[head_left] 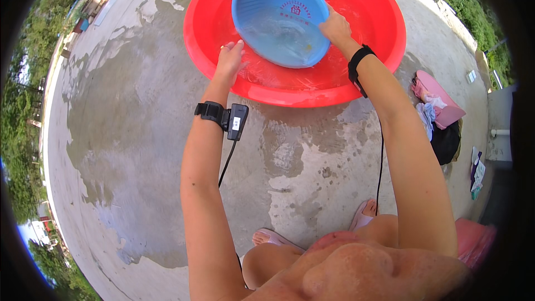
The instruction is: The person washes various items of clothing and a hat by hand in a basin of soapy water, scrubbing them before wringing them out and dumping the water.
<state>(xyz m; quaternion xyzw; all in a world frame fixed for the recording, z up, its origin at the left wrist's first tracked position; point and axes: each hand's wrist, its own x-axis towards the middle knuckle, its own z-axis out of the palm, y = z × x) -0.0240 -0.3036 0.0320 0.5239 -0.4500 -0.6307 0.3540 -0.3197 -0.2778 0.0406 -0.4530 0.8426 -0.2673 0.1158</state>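
Note:
A blue plastic washbasin [270, 25] with ribbed sides and a printed mark inside is tilted within a large red tub [298, 98]. Moving, splashing water lies in the blue basin's lower part. My right hand [336, 27] is closed on its right rim. My left hand [229, 60] is beside its lower left rim, fingers partly stretched out and apart; its fingertips come close to the rim, and whether they touch it is hard to tell. There is also water in the red tub.
Black straps with cables circle both wrists, with a small black device [237, 122] on the left one. To the right lie a pink item [440, 100], crumpled cloths, a black bag [447, 142] and small packets [477, 173]. Wet patches mark the concrete floor [134, 134].

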